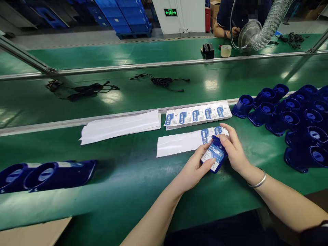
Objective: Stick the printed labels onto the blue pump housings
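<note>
Between my two hands is a dark blue plastic housing (221,164) with a blue and white label (214,154) on its face. My left hand (196,165) grips its left side, the thumb lying on the label's lower part. At its upper right edge, my right hand (234,148) is closed with thumb and fingers on the housing. Just behind them lies a label strip (179,142), bare backing on its left and a few labels at its right end. Farther back is a fuller label sheet (198,116).
Blank white strips (123,126) lie left of the label sheet. Several blue housings (289,118) stand at the right; others lie at the left (61,174). Black cables (164,81) rest beyond a metal rail. A co-worker's hand (235,31) shows near a flexible duct (271,25).
</note>
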### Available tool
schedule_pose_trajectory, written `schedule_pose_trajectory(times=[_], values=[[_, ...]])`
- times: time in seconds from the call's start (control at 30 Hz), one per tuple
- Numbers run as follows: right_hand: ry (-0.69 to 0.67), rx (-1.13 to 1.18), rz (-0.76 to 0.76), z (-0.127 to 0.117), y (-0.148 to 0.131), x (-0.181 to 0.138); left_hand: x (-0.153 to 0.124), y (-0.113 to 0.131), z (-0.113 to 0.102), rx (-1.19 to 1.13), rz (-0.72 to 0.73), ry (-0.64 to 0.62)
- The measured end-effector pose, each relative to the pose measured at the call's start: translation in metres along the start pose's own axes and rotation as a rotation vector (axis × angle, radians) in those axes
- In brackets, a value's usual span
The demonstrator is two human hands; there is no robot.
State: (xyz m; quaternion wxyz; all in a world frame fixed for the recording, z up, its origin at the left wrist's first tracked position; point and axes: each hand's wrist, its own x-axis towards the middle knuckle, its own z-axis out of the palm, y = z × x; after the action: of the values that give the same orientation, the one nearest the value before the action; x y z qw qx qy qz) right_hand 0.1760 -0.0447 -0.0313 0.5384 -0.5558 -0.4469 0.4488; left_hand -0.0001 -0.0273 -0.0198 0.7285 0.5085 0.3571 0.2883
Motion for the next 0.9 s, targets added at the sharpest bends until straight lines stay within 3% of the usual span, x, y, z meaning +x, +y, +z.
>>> schedule_pose_trajectory(times=[0.23, 0.43, 0.57, 0.7, 0.8, 0.9], values=[[0.017, 0.064, 0.064, -0.003, 0.004, 0.004, -0.004, 0.005, 0.004, 0.079, -0.035, -0.076], [0.016, 0.073, 0.059, -0.005, 0.006, 0.008, -0.006, 0.005, 0.003, 0.222, 0.069, -0.057], [0.008, 0.015, 0.035, -0.004, 0.002, 0.007, -0.002, 0.004, 0.003, -0.054, -0.016, -0.068], [-0.026, -0.023, -0.039, -0.003, -0.003, 0.003, 0.005, 0.004, 0.007, -0.382, -0.166, 0.059], [-0.084, -0.04, -0.109, -0.002, -0.002, -0.001, 0.01, 0.002, 0.009, -0.489, -0.255, 0.156], [-0.14, -0.058, -0.222, -0.001, 0.002, -0.004, 0.012, -0.001, 0.009, -0.562, -0.231, 0.188]])
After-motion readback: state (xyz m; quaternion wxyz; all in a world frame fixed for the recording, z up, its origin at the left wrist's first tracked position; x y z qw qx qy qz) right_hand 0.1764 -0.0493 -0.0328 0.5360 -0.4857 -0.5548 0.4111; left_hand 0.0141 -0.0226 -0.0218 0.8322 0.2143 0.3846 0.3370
